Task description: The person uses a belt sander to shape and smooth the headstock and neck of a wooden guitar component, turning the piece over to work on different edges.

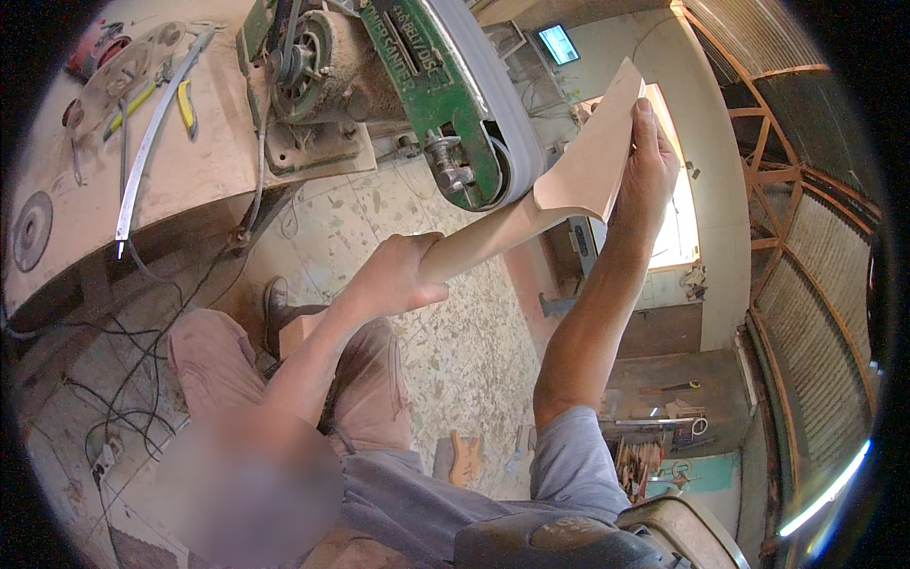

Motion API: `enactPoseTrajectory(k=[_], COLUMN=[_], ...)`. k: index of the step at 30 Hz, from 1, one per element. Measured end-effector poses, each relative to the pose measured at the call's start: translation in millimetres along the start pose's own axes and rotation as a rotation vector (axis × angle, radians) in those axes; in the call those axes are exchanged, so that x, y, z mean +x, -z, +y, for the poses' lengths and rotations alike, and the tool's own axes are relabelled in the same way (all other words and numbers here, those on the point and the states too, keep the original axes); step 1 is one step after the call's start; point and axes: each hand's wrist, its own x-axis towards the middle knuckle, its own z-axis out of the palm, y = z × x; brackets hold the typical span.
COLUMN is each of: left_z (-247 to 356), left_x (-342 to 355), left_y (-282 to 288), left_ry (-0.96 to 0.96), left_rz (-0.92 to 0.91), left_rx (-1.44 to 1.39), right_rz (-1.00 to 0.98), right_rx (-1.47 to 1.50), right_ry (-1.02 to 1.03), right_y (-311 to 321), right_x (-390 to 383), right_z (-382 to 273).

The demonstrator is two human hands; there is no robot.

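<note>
A pale, bare wooden piece (590,152) with a narrow rounded handle and a broad flat blade slants across the middle. My left hand (396,273) is wrapped round the handle's near end. Higher up and to the right, my right hand (648,161) grips the blade's edge, its thumb lying along the wood near the far tip. Where handle widens into blade, the wood lies against or very close to the rounded lower end of the green belt sander (445,104) and its grey belt (517,114). Actual contact cannot be made out.
A wooden workbench (152,204) at left holds yellow-handled pliers (189,109), a metal strip (156,142) and a grey disc (33,230). Black cables (133,360) tangle on the dusty floor. A lit screen (558,44) stands at the back; shelved tools (678,427) are at right.
</note>
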Motion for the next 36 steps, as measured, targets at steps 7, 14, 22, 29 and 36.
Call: enactPoseTrajectory(k=[7, 14, 22, 29, 36], left_z=[6, 2, 9, -1, -4], left_x=[4, -5, -17, -22, -25], left_y=[8, -3, -10, -18, -20], left_ry=[0.055, 0.052, 0.094, 0.058, 0.087], left_rz=[-0.088, 0.017, 0.107, 0.159, 0.19], left_rx=[-0.115, -0.035, 0.061, 0.177, 0.175], right_rz=[0.007, 0.002, -0.073, -0.132, -0.152], right_rx=[0.019, 0.047, -0.007, 0.027, 0.021], right_ry=[0.022, 0.01, 0.027, 0.061, 0.124], right_y=[-2, -3, -1, 4, 10], right_x=[6, 0, -8, -10, -18], right_z=[5, 5, 8, 22, 31])
